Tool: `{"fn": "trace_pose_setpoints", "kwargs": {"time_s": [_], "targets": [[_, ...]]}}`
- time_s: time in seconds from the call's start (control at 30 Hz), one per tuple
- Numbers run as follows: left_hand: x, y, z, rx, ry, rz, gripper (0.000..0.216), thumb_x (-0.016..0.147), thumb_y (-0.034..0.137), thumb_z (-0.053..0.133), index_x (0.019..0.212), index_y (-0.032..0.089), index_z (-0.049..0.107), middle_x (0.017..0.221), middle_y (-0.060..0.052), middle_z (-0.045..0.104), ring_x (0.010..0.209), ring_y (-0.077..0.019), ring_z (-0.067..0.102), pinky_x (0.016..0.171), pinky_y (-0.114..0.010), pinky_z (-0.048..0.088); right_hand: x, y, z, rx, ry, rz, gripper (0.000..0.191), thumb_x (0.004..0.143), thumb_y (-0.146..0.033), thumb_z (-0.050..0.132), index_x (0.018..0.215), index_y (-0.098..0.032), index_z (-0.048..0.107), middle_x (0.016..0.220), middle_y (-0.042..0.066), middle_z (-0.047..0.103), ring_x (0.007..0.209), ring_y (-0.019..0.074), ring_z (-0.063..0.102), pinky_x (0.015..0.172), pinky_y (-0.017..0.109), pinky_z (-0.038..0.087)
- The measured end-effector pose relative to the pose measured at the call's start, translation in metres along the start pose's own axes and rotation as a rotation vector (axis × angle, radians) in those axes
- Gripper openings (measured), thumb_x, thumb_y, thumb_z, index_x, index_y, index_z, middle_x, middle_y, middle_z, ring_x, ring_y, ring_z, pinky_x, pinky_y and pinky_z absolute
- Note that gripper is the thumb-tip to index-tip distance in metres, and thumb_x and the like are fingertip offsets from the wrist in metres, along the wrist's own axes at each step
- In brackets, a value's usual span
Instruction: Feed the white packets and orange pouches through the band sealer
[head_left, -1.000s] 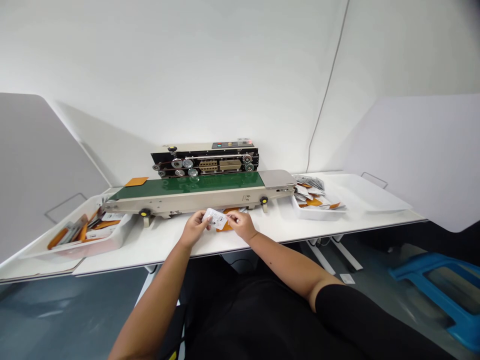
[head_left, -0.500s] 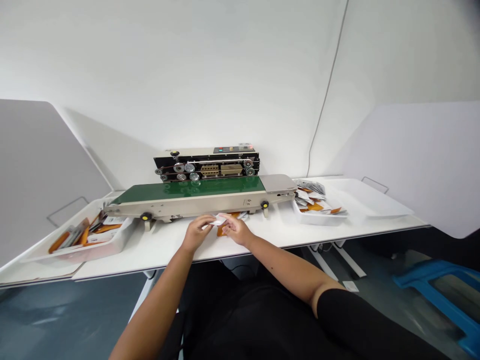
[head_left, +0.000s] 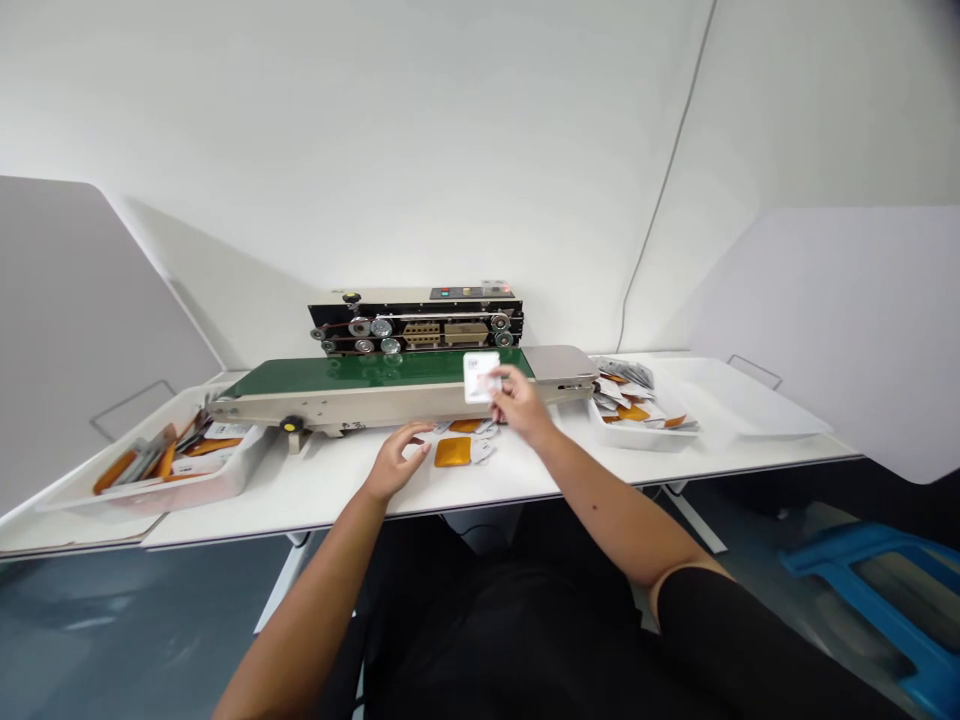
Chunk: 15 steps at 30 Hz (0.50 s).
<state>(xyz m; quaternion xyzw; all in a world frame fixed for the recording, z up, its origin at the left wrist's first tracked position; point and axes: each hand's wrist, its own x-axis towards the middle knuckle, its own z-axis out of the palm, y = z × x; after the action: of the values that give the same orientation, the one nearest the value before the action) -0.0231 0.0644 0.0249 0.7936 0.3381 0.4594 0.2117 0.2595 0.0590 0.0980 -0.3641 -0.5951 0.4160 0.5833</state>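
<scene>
**Head view: the right hand holds a white sachet up in front of the band sealer.**

The right hand pinches the white sachet in a narrow grip between thumb and fingers, raised over the near edge of the green conveyor belt. The left hand is open and empty, its fingers loosely spread, just left of an orange packet on the white table. Small white packets lie right of the orange packet. A white tray of orange and white packets sits to the left, and another white tray of packets sits to the right.
</scene>
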Motion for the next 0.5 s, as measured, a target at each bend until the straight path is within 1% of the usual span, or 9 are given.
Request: {"fn": "trace_pose_setpoints", "kwargs": {"time_s": [0.07, 0.13, 0.2, 0.27, 0.37, 0.43, 0.5], "targets": [[0.0, 0.0, 0.001, 0.011, -0.003, 0.0, 0.031, 0.096, 0.038, 0.061, 0.121, 0.021, 0.07, 0.127, -0.013, 0.069, 0.12, -0.0276, 0.064, 0.093, -0.038, 0.058, 0.024, -0.021, -0.023, -0.001, 0.122, -0.056, 0.056, 0.088, -0.028, 0.064, 0.141, -0.027, 0.047, 0.079, -0.002, 0.067, 0.053, 0.0101, 0.059, 0.047, 0.019, 0.047], [0.001, 0.0, 0.002, 0.013, 0.007, -0.008, 0.031, 0.096, 0.038, 0.06, 0.119, 0.021, 0.071, 0.127, -0.013, 0.069, 0.119, -0.0274, 0.064, 0.092, -0.037, 0.058, 0.053, -0.033, -0.047, -0.01, 0.249, -0.081, 0.064, 0.09, -0.026, 0.062, 0.148, -0.026, 0.038, 0.08, -0.002, 0.066, 0.054, 0.0093, 0.058, 0.048, 0.018, 0.046], [0.001, 0.001, 0.002, 0.016, 0.02, -0.012, 0.03, 0.096, 0.039, 0.06, 0.118, 0.021, 0.071, 0.125, -0.013, 0.07, 0.117, -0.0269, 0.065, 0.09, -0.036, 0.059, 0.083, -0.035, -0.068, -0.007, 0.364, -0.073, 0.062, 0.091, -0.022, 0.058, 0.149, -0.024, 0.037, 0.077, -0.002, 0.064, 0.053, 0.0087, 0.056, 0.049, 0.017, 0.046], [0.002, 0.001, 0.001, 0.026, 0.009, -0.011, 0.029, 0.096, 0.039, 0.06, 0.116, 0.021, 0.071, 0.123, -0.013, 0.071, 0.115, -0.0265, 0.066, 0.088, -0.036, 0.059, 0.109, -0.031, -0.084, 0.006, 0.456, -0.039, 0.058, 0.091, -0.019, 0.056, 0.146, -0.021, 0.039, 0.074, -0.003, 0.062, 0.053, 0.0084, 0.054, 0.049, 0.017, 0.044], [0.002, -0.001, 0.001, 0.05, -0.026, -0.013, 0.027, 0.096, 0.038, 0.06, 0.114, 0.021, 0.071, 0.122, -0.012, 0.071, 0.113, -0.026, 0.067, 0.084, -0.035, 0.058, 0.135, -0.019, -0.098, 0.002, 0.57, 0.058, 0.06, 0.089, -0.016, 0.057, 0.145, -0.02, 0.038, 0.073, -0.003, 0.06, 0.053, 0.0085, 0.053, 0.047, 0.016, 0.041], [0.002, -0.001, 0.0, 0.065, -0.039, -0.013, 0.026, 0.096, 0.038, 0.06, 0.114, 0.022, 0.071, 0.122, -0.012, 0.071, 0.113, -0.0255, 0.067, 0.084, -0.035, 0.058, 0.144, -0.011, -0.101, -0.052, 0.589, 0.13, 0.059, 0.088, -0.014, 0.058, 0.144, -0.018, 0.04, 0.072, -0.003, 0.059, 0.052, 0.0084, 0.052, 0.046, 0.016, 0.039], [0.002, -0.001, 0.0, 0.072, -0.039, -0.003, 0.025, 0.097, 0.038, 0.059, 0.112, 0.022, 0.07, 0.121, -0.012, 0.072, 0.113, -0.0252, 0.067, 0.085, -0.035, 0.057, 0.147, -0.004, -0.099, -0.125, 0.567, 0.16, 0.053, 0.087, -0.014, 0.059, 0.139, -0.013, 0.046, 0.069, -0.002, 0.058, 0.05, 0.0079, 0.049, 0.044, 0.016, 0.036]]}}
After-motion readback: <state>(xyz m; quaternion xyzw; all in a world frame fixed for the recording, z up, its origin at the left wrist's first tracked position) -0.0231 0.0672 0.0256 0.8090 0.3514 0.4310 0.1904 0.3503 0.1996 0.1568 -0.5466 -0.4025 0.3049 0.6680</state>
